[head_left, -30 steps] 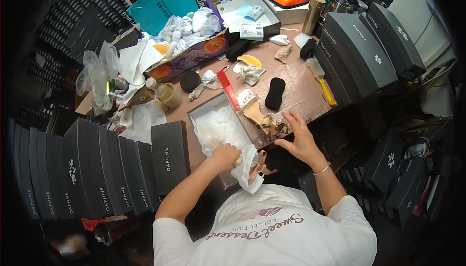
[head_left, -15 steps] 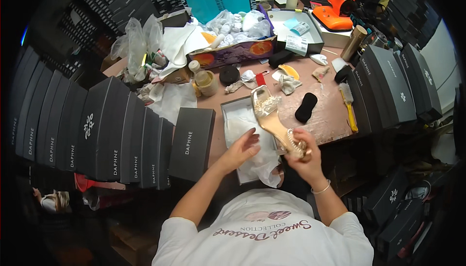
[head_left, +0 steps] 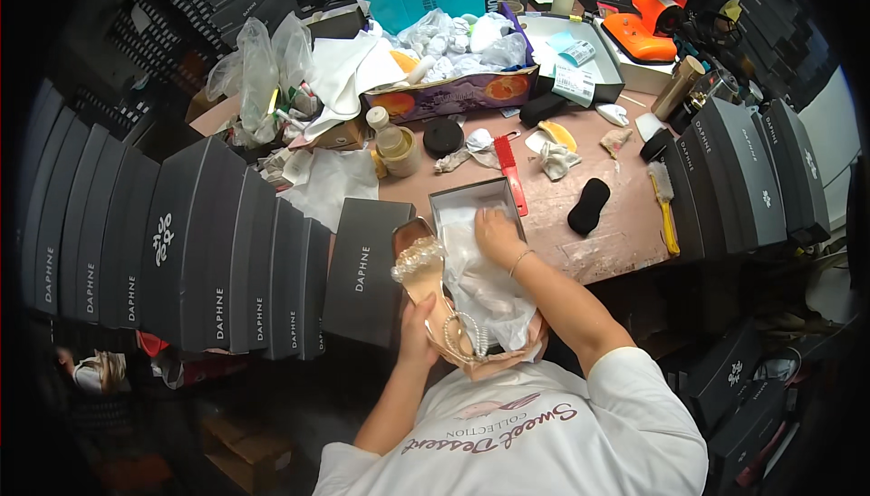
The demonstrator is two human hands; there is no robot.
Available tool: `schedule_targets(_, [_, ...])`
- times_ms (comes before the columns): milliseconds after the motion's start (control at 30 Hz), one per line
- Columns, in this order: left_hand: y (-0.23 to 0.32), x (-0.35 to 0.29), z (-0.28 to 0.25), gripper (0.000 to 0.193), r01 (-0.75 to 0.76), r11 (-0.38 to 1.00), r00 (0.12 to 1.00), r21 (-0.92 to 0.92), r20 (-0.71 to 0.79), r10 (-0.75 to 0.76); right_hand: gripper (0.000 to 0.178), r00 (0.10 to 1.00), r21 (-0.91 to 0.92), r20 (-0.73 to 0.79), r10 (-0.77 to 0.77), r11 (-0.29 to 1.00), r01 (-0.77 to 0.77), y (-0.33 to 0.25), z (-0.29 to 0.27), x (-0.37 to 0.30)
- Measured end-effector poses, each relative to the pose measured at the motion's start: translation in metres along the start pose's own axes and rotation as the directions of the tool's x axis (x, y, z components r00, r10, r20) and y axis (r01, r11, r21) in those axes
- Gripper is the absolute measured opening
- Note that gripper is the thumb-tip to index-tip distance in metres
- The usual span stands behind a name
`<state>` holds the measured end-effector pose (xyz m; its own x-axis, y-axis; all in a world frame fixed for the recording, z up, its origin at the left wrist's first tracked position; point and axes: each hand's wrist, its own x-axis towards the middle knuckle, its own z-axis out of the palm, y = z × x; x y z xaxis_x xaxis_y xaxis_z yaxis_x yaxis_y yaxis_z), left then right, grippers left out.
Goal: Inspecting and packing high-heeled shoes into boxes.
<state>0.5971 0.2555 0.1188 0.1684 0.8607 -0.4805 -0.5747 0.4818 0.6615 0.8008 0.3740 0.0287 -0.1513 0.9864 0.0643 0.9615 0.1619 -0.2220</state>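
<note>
A clear-strapped sandal (head_left: 439, 295) with a beaded toe band and a pearl ankle strap is in my left hand (head_left: 417, 331), closed around the side of its sole. It tilts beside the left edge of an open grey shoebox (head_left: 437, 199). White tissue paper (head_left: 480, 289) lines that box. My right hand (head_left: 498, 239) reaches into its far end, fingers curled down on the paper; the fingertips are partly hidden. A closed dark shoebox (head_left: 361, 265) stands just left of the sandal.
Dark shoeboxes (head_left: 195, 242) stand in a row at the left, more boxes (head_left: 739, 179) at the right. On the table are a red brush (head_left: 508, 170), a black pad (head_left: 589, 206), a yellow-handled brush (head_left: 666, 211), a pump bottle (head_left: 395, 147) and a carton (head_left: 444, 97) of crumpled paper.
The sandal has passed from my right hand to my left and moved left of the open box. My right hand has gone into the box, onto the tissue paper.
</note>
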Motion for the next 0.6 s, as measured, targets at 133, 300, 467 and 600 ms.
schedule_targets(133, [-0.016, 0.004, -0.016, 0.026, 0.012, 0.999, 1.000, -0.051, -0.015, -0.013, 0.017, 0.970, 0.134, 0.186, -0.158, 0.982, 0.134, -0.030, -0.029, -0.032])
schedule_targets(300, [-0.013, 0.008, -0.018, 0.027, 0.108, 0.991, 0.994, -0.082, 0.014, -0.107, 0.016, 0.972, 0.326, 0.211, -0.099, 0.945, 0.025, -0.030, -0.032, -0.068])
schedule_targets(467, [-0.001, 0.004, -0.007, 0.030, -0.043, 0.978, 0.999, 0.205, 0.005, 0.043, 0.039, 0.996, 0.786, 0.024, -0.080, 0.618, 0.031, -0.029, -0.083, -0.048])
schedule_targets(600, [0.021, -0.012, 0.000, 0.034, 0.074, 0.972, 0.992, 0.224, 0.079, -0.094, 0.042, 0.984, 0.978, 0.166, -0.058, 0.140, -0.157, -0.046, -0.112, -0.042])
